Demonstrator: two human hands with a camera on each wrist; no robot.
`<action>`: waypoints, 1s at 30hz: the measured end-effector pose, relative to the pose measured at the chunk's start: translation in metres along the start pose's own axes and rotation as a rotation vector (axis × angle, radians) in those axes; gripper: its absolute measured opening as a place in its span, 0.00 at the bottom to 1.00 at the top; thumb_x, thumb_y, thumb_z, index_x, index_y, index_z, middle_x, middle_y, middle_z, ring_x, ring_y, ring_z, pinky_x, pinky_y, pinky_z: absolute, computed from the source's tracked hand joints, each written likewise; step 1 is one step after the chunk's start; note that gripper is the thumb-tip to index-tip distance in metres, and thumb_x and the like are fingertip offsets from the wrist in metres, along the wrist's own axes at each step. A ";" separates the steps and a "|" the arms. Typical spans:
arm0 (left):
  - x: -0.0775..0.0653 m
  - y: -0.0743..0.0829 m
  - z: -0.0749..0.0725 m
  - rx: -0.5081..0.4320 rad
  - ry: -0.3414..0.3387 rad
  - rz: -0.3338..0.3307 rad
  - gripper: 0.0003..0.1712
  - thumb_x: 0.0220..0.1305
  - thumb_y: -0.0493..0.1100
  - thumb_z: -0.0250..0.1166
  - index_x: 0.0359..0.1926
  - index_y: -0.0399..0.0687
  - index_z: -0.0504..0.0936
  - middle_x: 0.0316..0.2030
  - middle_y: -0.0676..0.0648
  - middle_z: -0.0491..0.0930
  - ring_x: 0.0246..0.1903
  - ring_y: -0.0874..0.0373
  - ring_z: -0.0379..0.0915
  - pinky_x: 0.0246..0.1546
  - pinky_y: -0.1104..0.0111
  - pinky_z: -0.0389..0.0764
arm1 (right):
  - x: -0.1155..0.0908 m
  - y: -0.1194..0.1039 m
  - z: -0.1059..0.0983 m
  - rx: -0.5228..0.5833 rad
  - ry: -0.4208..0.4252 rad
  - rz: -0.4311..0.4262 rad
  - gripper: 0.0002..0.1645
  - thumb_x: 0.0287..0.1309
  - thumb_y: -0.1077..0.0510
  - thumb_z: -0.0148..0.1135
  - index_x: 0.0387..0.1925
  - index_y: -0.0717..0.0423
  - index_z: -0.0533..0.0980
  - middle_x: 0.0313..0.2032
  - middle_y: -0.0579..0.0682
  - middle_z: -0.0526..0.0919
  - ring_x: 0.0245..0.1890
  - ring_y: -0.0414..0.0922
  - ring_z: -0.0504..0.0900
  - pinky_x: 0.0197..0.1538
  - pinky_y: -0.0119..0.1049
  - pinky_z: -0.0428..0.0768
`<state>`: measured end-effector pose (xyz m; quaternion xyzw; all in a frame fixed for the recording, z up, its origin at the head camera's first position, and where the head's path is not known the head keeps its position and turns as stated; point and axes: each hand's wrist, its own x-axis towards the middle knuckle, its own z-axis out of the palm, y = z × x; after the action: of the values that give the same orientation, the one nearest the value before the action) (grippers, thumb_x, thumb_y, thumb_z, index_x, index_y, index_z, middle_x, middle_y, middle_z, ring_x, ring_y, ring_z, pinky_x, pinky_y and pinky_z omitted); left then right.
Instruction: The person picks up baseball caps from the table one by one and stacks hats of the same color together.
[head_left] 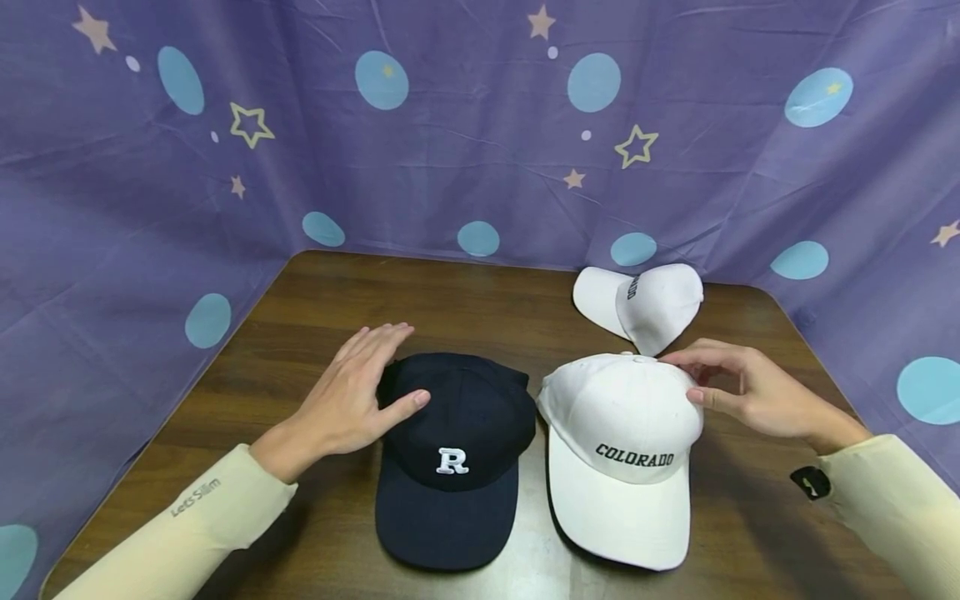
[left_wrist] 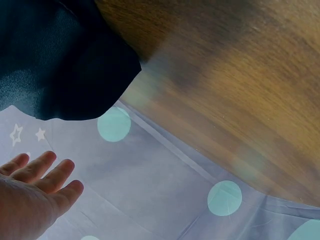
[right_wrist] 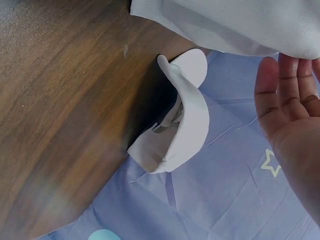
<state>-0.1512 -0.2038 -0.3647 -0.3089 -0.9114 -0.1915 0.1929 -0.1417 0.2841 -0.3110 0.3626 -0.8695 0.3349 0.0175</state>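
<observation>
A navy cap [head_left: 456, 417] with a white letter R lies brim toward me. My left hand [head_left: 352, 392] is at its left side, fingers extended, the thumb overlapping the crown in the head view. To the right sits a white cap [head_left: 622, 417] reading COLORADO, also brim toward me. My right hand [head_left: 738, 387] touches the upper right of its crown with fingertips and thumb. In the right wrist view those fingers [right_wrist: 290, 95] look fairly straight, tips at the cap's edge. The left wrist view shows the left hand [left_wrist: 40, 190] apart from the dark cap [left_wrist: 75, 60].
Behind the white cap, a second white cap [head_left: 660, 304] lies tipped on its side near the table's back edge. The brown wooden table [head_left: 420, 292] is bordered by a purple curtain [head_left: 480, 150] with stars and blue dots at the back and sides.
</observation>
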 end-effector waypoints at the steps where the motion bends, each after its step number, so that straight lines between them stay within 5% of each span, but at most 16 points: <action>1: 0.000 0.000 0.000 0.000 0.001 0.000 0.47 0.59 0.69 0.57 0.71 0.50 0.57 0.68 0.47 0.60 0.68 0.50 0.50 0.68 0.50 0.49 | -0.001 0.004 0.001 0.012 0.006 0.001 0.27 0.52 0.70 0.64 0.55 0.55 0.75 0.43 0.47 0.79 0.41 0.42 0.75 0.40 0.33 0.77; 6: 0.001 0.000 0.001 0.000 -0.003 0.002 0.47 0.59 0.69 0.57 0.71 0.50 0.57 0.68 0.47 0.60 0.68 0.51 0.50 0.68 0.50 0.49 | -0.004 0.026 0.003 0.050 0.046 -0.030 0.27 0.52 0.72 0.63 0.55 0.55 0.75 0.44 0.48 0.80 0.40 0.44 0.76 0.39 0.31 0.77; 10: 0.001 0.000 0.001 0.000 -0.004 0.003 0.47 0.59 0.69 0.57 0.71 0.50 0.57 0.68 0.47 0.60 0.68 0.50 0.50 0.68 0.49 0.49 | -0.004 0.033 0.001 0.089 0.067 0.022 0.23 0.56 0.70 0.60 0.54 0.56 0.76 0.46 0.49 0.80 0.41 0.45 0.77 0.40 0.30 0.78; 22: -0.002 -0.005 -0.002 -0.006 -0.006 0.003 0.46 0.59 0.68 0.58 0.71 0.50 0.58 0.68 0.47 0.60 0.67 0.50 0.50 0.68 0.49 0.49 | -0.003 0.049 -0.003 0.134 0.233 0.293 0.13 0.65 0.58 0.57 0.49 0.58 0.78 0.36 0.50 0.84 0.37 0.48 0.82 0.38 0.30 0.81; 30: -0.002 0.004 -0.003 -0.016 -0.023 0.032 0.46 0.59 0.69 0.57 0.71 0.52 0.57 0.68 0.49 0.59 0.68 0.52 0.49 0.69 0.51 0.47 | 0.003 0.070 -0.002 0.129 0.274 0.516 0.24 0.66 0.48 0.56 0.53 0.62 0.75 0.35 0.45 0.84 0.36 0.44 0.82 0.35 0.32 0.81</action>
<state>-0.1459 -0.2030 -0.3623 -0.3272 -0.9069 -0.1922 0.1830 -0.1892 0.3190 -0.3486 0.0815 -0.8994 0.4286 0.0258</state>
